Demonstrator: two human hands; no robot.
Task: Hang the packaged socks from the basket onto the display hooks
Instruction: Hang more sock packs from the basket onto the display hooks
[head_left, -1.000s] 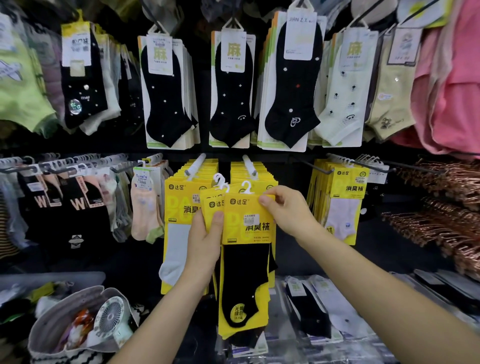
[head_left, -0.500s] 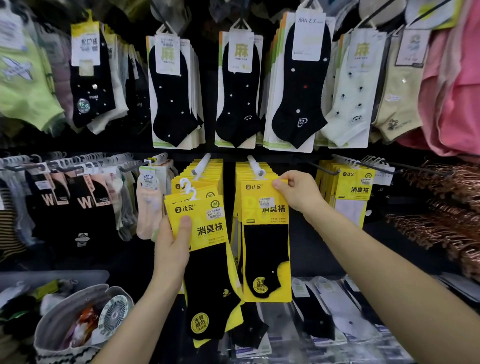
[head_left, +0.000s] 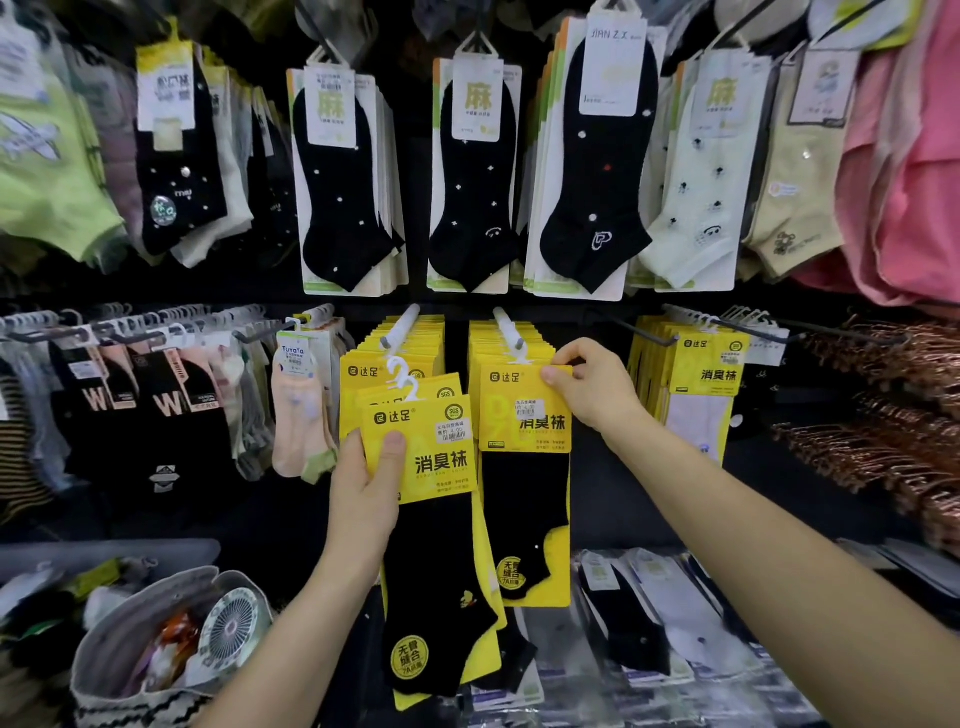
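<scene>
My left hand (head_left: 366, 493) grips a small stack of yellow sock packs (head_left: 431, 519) with black socks, thumb on the front card, held in front of the left yellow row. My right hand (head_left: 592, 387) pinches the top right corner of one yellow pack with a black sock (head_left: 524, 467). That pack's white hanger sits at the tip of the right white display hook (head_left: 508, 327), in front of the packs hanging there. The left white display hook (head_left: 400, 325) carries its own yellow packs.
A grey bag (head_left: 156, 639) with a small white fan stands at lower left. Black and white socks hang on the upper row (head_left: 467, 171). Copper hangers (head_left: 883, 405) jut out at right. Wrapped packs (head_left: 649, 634) lie on the shelf below.
My right hand took one yellow pack from the stack and lifted it up and right to the right hook. My left hand moved the remaining stack slightly left and down.
</scene>
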